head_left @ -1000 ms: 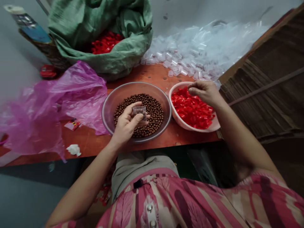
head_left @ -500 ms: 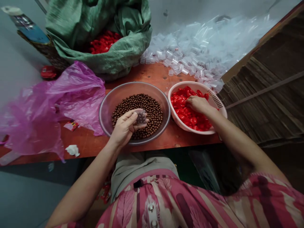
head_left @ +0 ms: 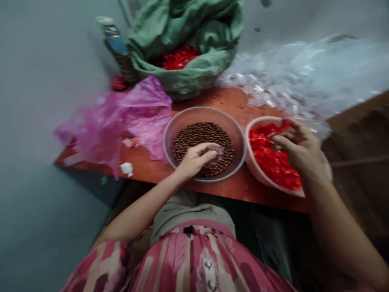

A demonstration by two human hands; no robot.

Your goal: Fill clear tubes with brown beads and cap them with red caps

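My left hand (head_left: 194,161) is closed on a small clear plastic cup (head_left: 216,154), tilted over a translucent basin (head_left: 166,140). Brown beads or balls (head_left: 200,136) fill the bottom of that basin; what the cup contains is blurred now. Above the pink basket (head_left: 258,178) on the right, my right hand (head_left: 304,148) has its fingers bent round a red plastic piece (head_left: 285,124), smeared by motion. Many similar shiny red pieces (head_left: 270,158) lie in the basket below.
Behind the basin stands a green sack (head_left: 194,79) holding more red pieces. Clear plastic cups (head_left: 264,93) are heaped at back right. A purple plastic bag (head_left: 142,105) and a crumpled white scrap (head_left: 127,169) lie left on the orange table (head_left: 240,190). Stacked cardboard (head_left: 358,162) stands at right.
My right hand has risen out of the red pieces, now with one in its fingers. The left hand still holds the cup over the basin. The whole view has swung left.
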